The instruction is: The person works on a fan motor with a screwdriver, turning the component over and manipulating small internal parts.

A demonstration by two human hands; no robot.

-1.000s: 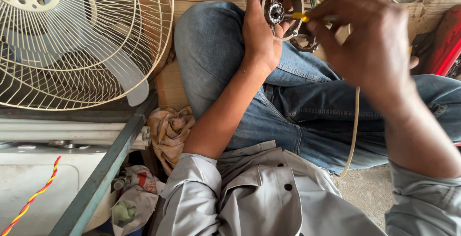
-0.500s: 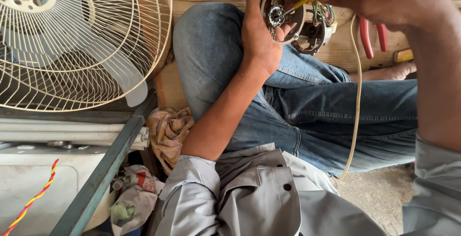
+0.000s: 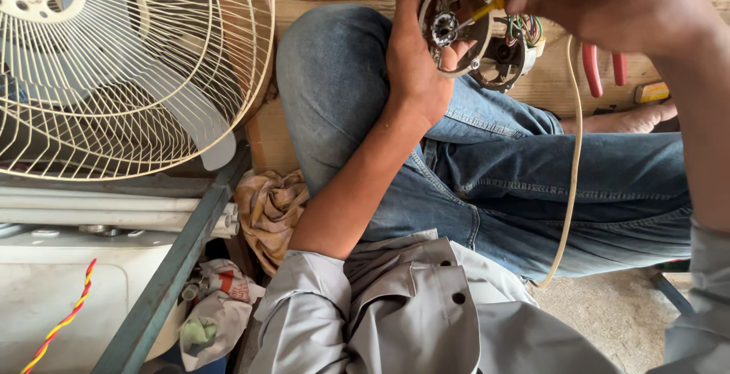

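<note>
Holding the round metal fan motor [image 3: 465,30] up over the lap, the left hand [image 3: 414,58] is curled shut round its left rim, thumb on the front w/ the ring face turned to the camera. Just right of that hand & a bit higher, the right hand [image 3: 601,1] is pinched shut on a thin yellow-handled tool [image 3: 487,10]. Its long line slants down-left, tip near the motor's middle hub. Right hand is the nearer one to the tool end; the motor sits btwn both hands. A cream cord [image 3: 572,153] hangs down under the right hand.
</note>
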